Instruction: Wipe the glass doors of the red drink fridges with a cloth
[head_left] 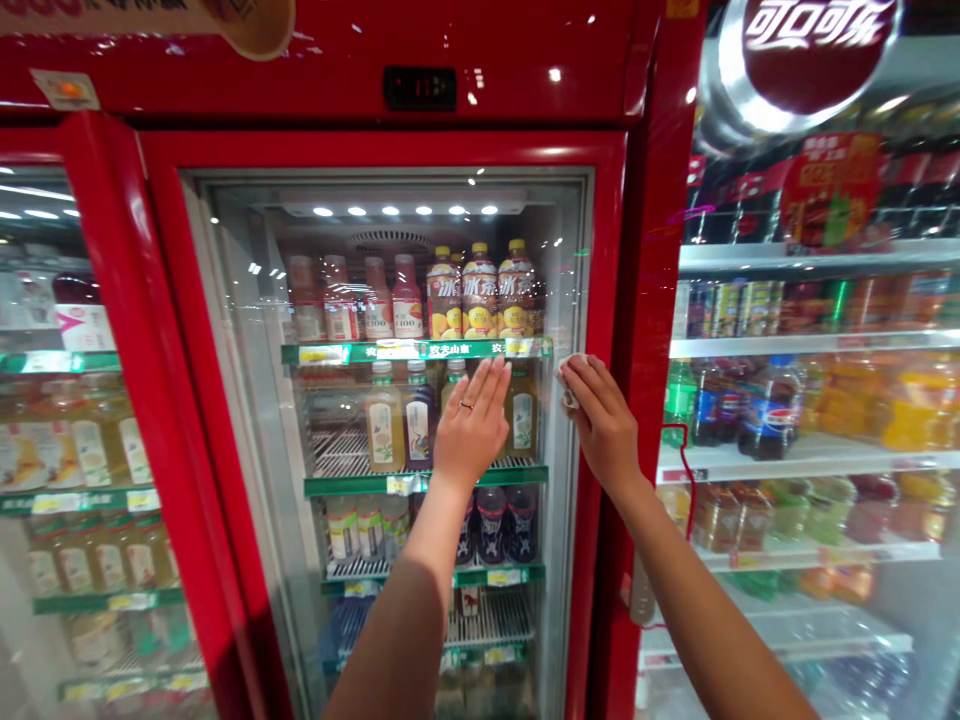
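A closed glass door (259, 400) in a red frame fills the middle of the head view. My left hand (471, 425), with a ring on one finger, is raised before the glass, fingers stretched out and held together; nothing shows in it. Whether its palm touches the glass I cannot tell. Farther right, my right hand (602, 425) presses a crumpled white cloth (568, 385) to the right edge of the pane, by the red frame (602, 270). Most of the cloth is hidden under its fingers.
Behind the glass, bottled drinks (480, 295) stand on shelves with green price strips (420, 349). Another red-framed cooler door (97, 250) is at the left. On the right, a Coca-Cola cooler (806, 345) holds bottles and cans. A small dark display (419, 88) sits above the door.
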